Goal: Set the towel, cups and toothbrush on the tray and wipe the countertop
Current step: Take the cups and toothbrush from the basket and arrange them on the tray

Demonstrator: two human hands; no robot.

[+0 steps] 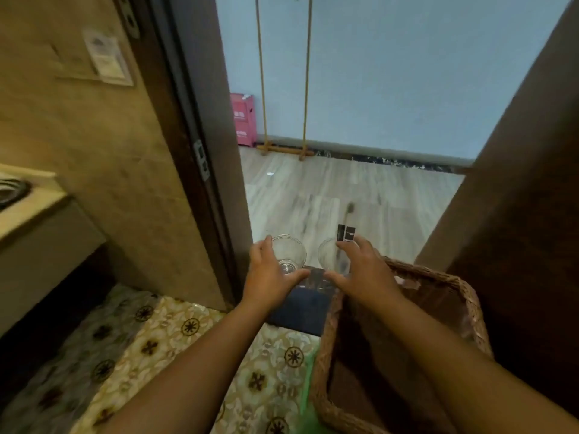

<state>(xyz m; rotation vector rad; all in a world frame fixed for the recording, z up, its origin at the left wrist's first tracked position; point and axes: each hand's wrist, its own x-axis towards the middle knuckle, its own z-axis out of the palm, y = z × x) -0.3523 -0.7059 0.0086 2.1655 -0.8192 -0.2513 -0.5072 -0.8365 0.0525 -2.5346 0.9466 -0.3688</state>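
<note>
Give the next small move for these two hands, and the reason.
Probably turn left toward the beige countertop: the left hand holds one clear glass cup, the right hand another clear cup with a dark toothbrush, and no tray is visible here.

Two bare forearms rise from the near edge — no sleeves, watch, bracelet or glove on either. The left hand [268,275] and right hand [365,274] are likewise bare, with no rings visible — short fingers, thumbs toward each other, slightly blurred.
</note>
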